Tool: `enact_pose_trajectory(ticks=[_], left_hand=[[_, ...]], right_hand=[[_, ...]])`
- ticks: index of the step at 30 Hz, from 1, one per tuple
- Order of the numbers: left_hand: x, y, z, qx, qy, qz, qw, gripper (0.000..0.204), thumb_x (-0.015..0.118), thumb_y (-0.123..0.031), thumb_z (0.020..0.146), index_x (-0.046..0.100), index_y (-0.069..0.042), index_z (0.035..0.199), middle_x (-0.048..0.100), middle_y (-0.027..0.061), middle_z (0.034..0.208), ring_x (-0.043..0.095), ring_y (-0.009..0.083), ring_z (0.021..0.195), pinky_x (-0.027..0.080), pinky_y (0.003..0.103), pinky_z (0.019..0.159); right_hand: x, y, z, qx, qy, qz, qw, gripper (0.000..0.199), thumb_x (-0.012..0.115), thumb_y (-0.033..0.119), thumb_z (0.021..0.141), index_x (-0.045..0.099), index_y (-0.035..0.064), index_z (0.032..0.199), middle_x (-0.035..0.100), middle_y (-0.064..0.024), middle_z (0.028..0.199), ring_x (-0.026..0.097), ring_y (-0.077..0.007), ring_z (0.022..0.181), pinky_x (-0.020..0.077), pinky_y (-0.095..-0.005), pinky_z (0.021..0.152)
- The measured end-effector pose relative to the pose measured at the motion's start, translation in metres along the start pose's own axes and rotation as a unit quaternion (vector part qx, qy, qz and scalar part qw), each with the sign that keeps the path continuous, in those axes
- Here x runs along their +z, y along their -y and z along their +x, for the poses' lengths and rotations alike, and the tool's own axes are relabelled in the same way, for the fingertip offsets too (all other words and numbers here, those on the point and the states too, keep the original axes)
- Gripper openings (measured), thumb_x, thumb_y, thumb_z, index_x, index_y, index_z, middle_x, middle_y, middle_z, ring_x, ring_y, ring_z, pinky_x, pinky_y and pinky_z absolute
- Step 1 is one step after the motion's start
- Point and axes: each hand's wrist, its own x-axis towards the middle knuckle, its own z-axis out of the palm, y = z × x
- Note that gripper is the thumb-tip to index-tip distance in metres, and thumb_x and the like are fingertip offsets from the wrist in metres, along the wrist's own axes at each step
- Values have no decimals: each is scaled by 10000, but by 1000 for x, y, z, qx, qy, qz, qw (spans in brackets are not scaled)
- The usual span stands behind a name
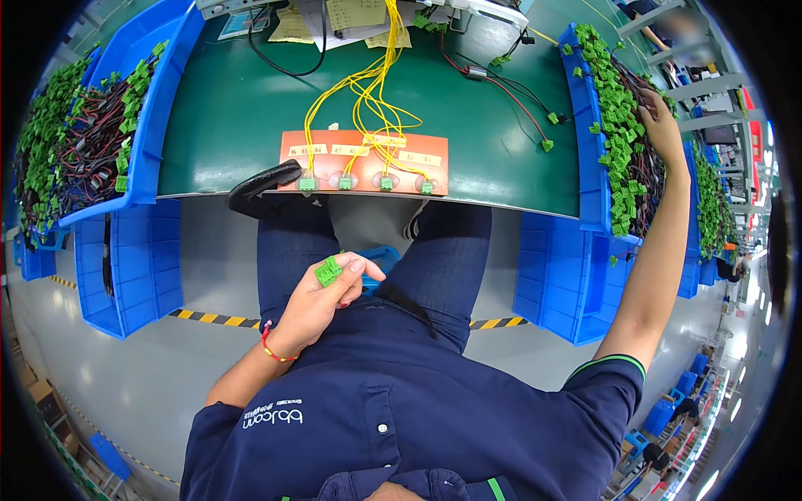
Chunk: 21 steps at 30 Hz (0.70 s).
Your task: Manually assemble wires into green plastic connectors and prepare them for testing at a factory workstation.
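My left hand (316, 302) is closed around a green terminal-block connector (328, 271), held above my lap. Any wires on that connector are hidden by the hand. Far to the right, my right hand (662, 129) reaches into a blue bin (591, 159) full of black and red cables (637, 92) with green connectors. Its fingers are bent onto the cables, with the fingertips partly hidden among them. On the table's front edge lies an orange board (292, 171), where several green connectors (386, 182) sit in a row with yellow wires (359, 83) running up from them.
A black strap-like object (263, 185) lies beside the board at the table edge. Another blue bin (150, 142) of cables stands left on the green table (225, 108). Empty-looking blue crates (134, 267) are below. A loose cable (510, 88) lies at the back right.
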Motion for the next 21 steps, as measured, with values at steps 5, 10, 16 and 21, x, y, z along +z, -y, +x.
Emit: enact_pose_trajectory(ticks=[5,10,16,21], left_hand=[[-7,5,-10,6,-24,-15,1000,318,462,-261,1031,650,-12,967,369,-64,614,311,35,576,266,205,539],[-13,9,-15,8,-48,-48,998,320,478,-278,1030,659,-24,959,372,-67,611,311,31,577,255,204,531],[-17,7,-11,-4,-47,-41,998,314,481,-272,1029,657,-22,954,374,-69,610,306,29,571,250,207,524],[-14,10,-1,-11,-18,-38,999,323,483,-281,1029,655,-20,949,372,-64,608,315,31,577,256,212,527]], right_hand=[[5,-26,21,48,48,-17,998,325,614,185,902,618,44,1196,684,-167,1091,655,-273,994,479,-358,919],[-13,-51,25,56,38,2,998,363,595,314,907,641,-10,1063,686,-165,927,637,-220,853,484,-355,810],[-79,-37,8,93,-239,219,941,303,547,291,945,636,4,905,569,-30,784,493,-129,714,407,-304,706],[-170,-46,-44,-24,-323,584,744,208,499,136,932,572,-56,901,488,-47,726,418,-161,628,424,-319,681]])
